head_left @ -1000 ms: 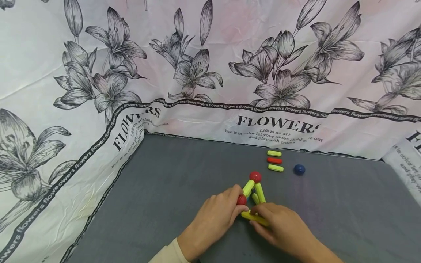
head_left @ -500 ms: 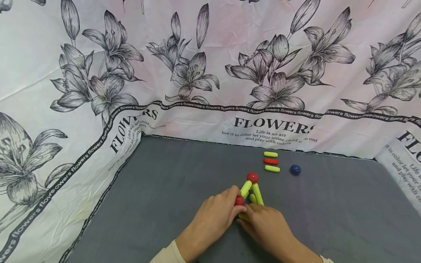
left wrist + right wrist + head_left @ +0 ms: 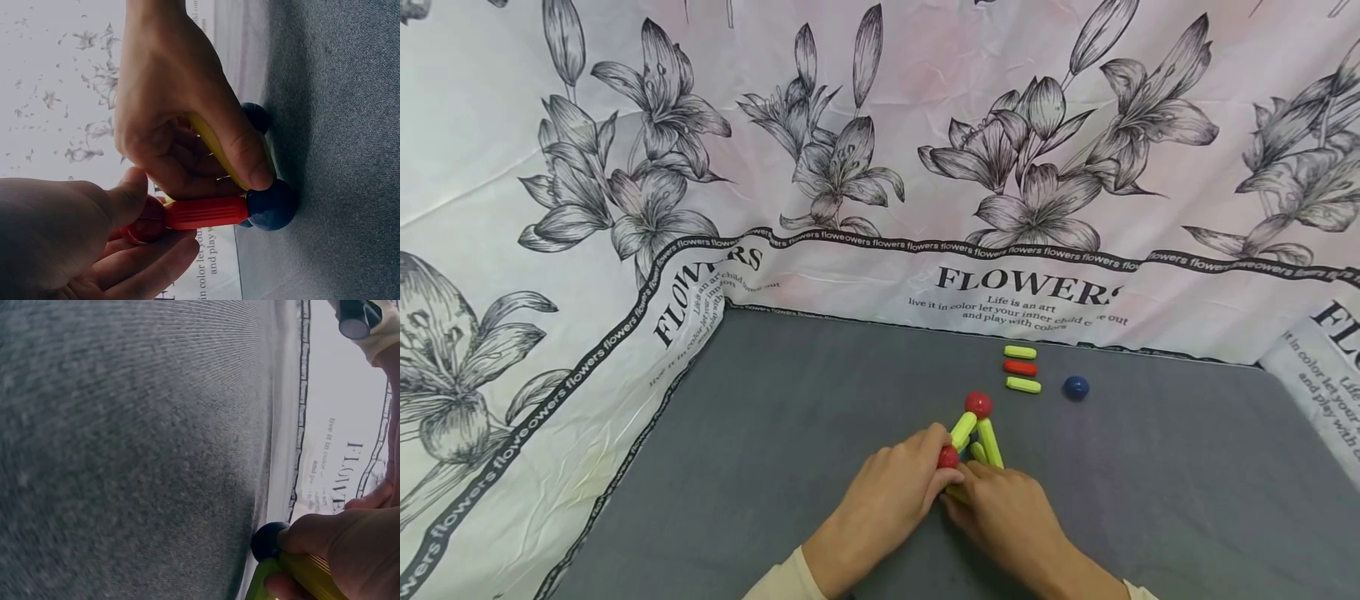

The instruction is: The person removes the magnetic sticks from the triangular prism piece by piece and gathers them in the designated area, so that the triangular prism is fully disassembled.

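Note:
My left hand point(image 3: 887, 498) pinches a red ball point(image 3: 948, 457) at the left of a small structure of rods and balls. In the left wrist view a red rod point(image 3: 207, 212) joins that ball to a dark blue ball point(image 3: 272, 205) low by the table. My right hand point(image 3: 1011, 510) grips a yellow rod point(image 3: 215, 150), its end against the blue ball. Another red ball point(image 3: 978, 405) tops the structure, with yellow-green rods point(image 3: 990, 443) running down from it. The right wrist view shows a dark blue ball point(image 3: 269, 540) at the right thumb.
Behind the structure lie two yellow-green rods point(image 3: 1023, 385) and a red rod point(image 3: 1020, 367), with a loose blue ball point(image 3: 1077, 387) to their right. A flower-printed cloth point(image 3: 850, 275) rises along the back and left of the grey table point(image 3: 775, 400).
My right hand has moved left, close against my left hand, and the yellow rod has swung in with it, now mostly covered. The left hand keeps its hold on the red ball.

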`<state>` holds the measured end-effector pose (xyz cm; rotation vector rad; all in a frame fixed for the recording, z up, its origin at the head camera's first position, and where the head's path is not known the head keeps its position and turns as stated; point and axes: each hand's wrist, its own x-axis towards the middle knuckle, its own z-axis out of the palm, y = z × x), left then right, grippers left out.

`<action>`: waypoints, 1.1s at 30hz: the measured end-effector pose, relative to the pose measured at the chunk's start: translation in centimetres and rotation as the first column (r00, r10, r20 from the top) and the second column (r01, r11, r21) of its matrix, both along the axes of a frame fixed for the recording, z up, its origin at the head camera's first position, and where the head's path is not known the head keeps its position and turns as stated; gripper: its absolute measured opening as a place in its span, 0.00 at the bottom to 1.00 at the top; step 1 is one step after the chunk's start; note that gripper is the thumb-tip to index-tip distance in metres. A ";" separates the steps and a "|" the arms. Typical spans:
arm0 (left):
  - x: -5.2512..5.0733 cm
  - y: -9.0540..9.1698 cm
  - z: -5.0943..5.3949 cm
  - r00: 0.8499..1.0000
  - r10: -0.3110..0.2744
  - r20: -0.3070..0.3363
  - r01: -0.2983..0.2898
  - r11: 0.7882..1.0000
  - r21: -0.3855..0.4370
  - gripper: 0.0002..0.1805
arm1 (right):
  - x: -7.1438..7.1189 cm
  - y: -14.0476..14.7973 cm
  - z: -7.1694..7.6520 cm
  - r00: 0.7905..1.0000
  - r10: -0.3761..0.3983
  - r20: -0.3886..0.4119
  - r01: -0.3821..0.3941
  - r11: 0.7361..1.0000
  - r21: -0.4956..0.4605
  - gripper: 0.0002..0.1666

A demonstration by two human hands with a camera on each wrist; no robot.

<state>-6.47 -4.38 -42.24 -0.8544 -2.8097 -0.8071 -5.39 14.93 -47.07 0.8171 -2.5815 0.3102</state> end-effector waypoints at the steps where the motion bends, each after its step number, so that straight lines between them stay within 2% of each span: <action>1: 0.0 0.1 0.1 1.000 0.001 0.003 -0.001 1.000 -0.001 0.16 | -0.1 0.1 0.1 1.000 0.000 0.006 0.000 1.000 0.002 0.17; 5: 0.0 0.1 0.2 1.000 0.010 0.029 -0.010 1.000 -0.004 0.16 | 0.0 0.2 0.6 0.998 -0.013 0.060 0.012 1.000 0.027 0.15; 9: 0.1 0.0 0.2 0.999 0.010 0.047 -0.010 1.000 0.004 0.16 | 0.5 1.1 1.7 0.987 -0.025 0.157 0.022 1.000 0.018 0.14; 11: 0.1 0.1 0.2 0.999 0.007 0.043 -0.007 1.000 0.009 0.16 | 0.9 2.0 2.5 0.973 -0.038 0.229 0.041 0.999 -0.006 0.14; 15: 0.1 0.1 0.1 1.000 0.002 0.024 -0.002 1.000 0.012 0.16 | 1.0 4.8 4.7 0.921 -0.100 0.376 0.116 0.993 -0.020 0.15; 18: 0.1 0.1 -0.1 1.000 -0.002 0.012 0.001 1.000 0.014 0.16 | 0.4 7.5 5.9 0.902 -0.142 0.408 0.160 0.987 -0.011 0.16; 22: 0.1 0.0 -0.1 1.000 -0.002 0.000 0.002 1.000 0.009 0.16 | -0.7 11.1 6.8 0.905 -0.168 0.390 0.192 0.981 -0.021 0.16; 25: 0.1 0.0 -0.1 1.000 0.000 0.004 0.000 1.000 0.002 0.16 | -1.4 13.4 6.9 0.919 -0.185 0.349 0.206 0.978 -0.022 0.16; 30: 0.2 -0.1 -0.1 1.000 -0.004 0.007 0.004 1.000 0.012 0.15 | -2.8 16.5 6.6 0.974 -0.177 0.144 0.178 0.984 0.005 0.19; 33: 0.2 -0.1 0.0 1.000 -0.008 0.004 0.008 1.000 0.019 0.15 | -4.1 18.1 6.6 0.980 -0.194 0.037 0.194 0.981 0.019 0.19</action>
